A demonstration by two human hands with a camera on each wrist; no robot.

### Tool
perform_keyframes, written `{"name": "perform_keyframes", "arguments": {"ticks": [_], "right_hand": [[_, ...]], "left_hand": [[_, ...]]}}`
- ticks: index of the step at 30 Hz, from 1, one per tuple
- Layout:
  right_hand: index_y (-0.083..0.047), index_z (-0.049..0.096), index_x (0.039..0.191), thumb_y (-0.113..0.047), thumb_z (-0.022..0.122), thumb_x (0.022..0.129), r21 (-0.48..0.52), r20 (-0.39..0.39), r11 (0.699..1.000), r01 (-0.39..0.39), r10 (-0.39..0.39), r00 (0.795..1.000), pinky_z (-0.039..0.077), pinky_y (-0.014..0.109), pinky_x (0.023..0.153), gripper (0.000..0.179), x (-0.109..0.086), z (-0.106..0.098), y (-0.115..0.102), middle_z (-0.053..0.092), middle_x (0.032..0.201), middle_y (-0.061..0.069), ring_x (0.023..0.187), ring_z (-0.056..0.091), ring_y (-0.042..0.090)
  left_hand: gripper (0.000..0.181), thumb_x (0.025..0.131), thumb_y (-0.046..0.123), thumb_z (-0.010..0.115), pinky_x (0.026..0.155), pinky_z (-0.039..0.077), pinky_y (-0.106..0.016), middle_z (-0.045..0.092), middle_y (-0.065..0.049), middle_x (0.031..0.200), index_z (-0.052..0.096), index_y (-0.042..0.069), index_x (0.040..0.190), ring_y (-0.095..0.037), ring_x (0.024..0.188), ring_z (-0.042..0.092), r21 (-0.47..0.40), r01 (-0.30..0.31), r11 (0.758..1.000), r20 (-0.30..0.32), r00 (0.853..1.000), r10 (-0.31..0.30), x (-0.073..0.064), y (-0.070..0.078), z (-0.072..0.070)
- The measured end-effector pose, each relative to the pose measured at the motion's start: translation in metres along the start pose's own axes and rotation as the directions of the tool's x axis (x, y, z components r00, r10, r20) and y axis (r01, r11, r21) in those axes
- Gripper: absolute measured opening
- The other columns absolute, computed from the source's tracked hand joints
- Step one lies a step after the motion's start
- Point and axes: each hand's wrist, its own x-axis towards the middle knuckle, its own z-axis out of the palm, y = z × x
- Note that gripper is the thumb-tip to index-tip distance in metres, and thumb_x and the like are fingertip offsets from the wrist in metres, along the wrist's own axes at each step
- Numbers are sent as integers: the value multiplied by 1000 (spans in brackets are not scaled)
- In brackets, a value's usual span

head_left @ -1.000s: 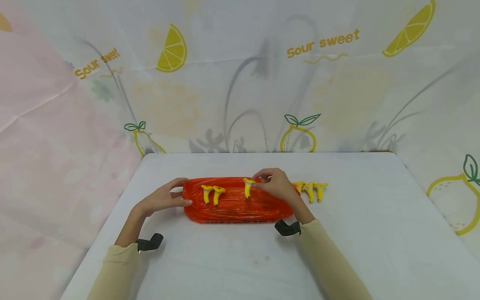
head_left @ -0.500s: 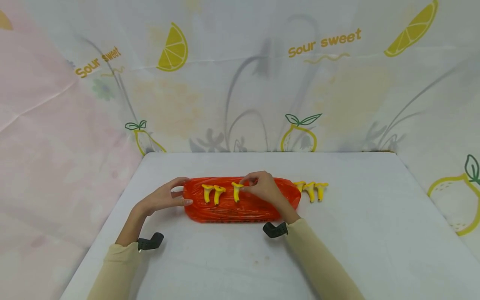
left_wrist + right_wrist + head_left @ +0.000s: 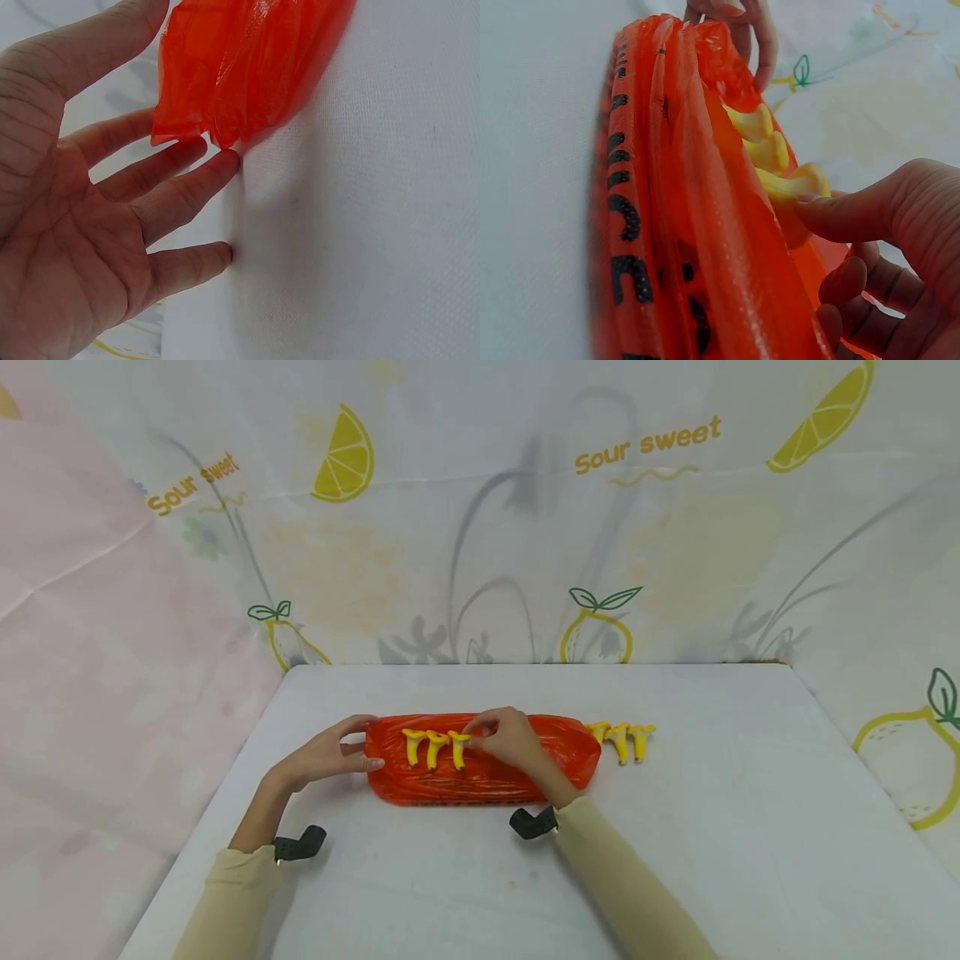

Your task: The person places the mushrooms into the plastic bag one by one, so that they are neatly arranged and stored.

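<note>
Head view: the right hand (image 3: pixel 510 741) pinches one yellow trumpet-shaped mushroom (image 3: pixel 458 752) beside two matching mushrooms (image 3: pixel 435 750) on the shiny red plastic bag (image 3: pixel 480 787); best released gently, row even. Flat white bench (image 3: pixel 735 827) stretches rightward past three outer mushrooms (image 3: pixel 618 743). Left wrist view: the left hand (image 3: pixel 90 251), fingers spread, touches the bag's end edge. Right wrist view: red folds (image 3: pixel 712 202) hide the stems, so withdraw rightward

Across the upper frame, a patterned backdrop (image 3: pixel 465 547) was seen, with a yellow lemon slice (image 3: pixel 344 456) printed at upper left. The lower centre was occupied by a white table (image 3: pixel 420 877).
</note>
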Motion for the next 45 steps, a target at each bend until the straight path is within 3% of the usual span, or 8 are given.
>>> {"name": "perform_keyframes", "arguments": {"ticks": [9, 25, 34, 45], "right_hand": [[-15, 78, 90, -15, 79, 83, 15, -5, 1000, 10, -10, 1000, 35, 25, 53, 7, 0, 5, -1, 54, 66, 1, 61, 46, 17], [-16, 78, 91, -17, 80, 83, -32, 4, 999, 4, -4, 1000, 35, 25, 55, 8, 2, 9, -1, 54, 68, -1, 63, 46, 17], [-15, 77, 97, -16, 80, 83, -52, 16, 999, -1, 2, 1000, 36, 25, 53, 15, -1, 3, 2, 53, 67, 1, 59, 46, 16], [-17, 76, 101, -22, 79, 85, -73, 21, 996, -50, 51, 998, 39, 27, 57, 17, -7, -14, 4, 55, 73, 2, 68, 50, 20]], "left_hand": [[81, 85, 35, 76, 97, 46, -57, 35, -21, 152, 34, 9, 149, -50, 134, 38, -4, -22, 1000, 8, 1000, 22, -4, 3, 0], [81, 85, 38, 76, 98, 46, -57, 34, -20, 152, 34, 9, 149, -49, 134, 38, 6, -8, 1000, 5, 1000, 8, -2, 2, -1], [82, 85, 37, 76, 98, 46, -56, 34, -20, 152, 34, 9, 149, -49, 134, 38, 0, -11, 1000, 7, 1000, 11, -3, 2, 0], [81, 85, 37, 76, 100, 45, -56, 34, -19, 153, 35, 10, 149, -49, 134, 38, -6, 0, 1000, 5, 1000, 0, -1, 0, 0]]}}
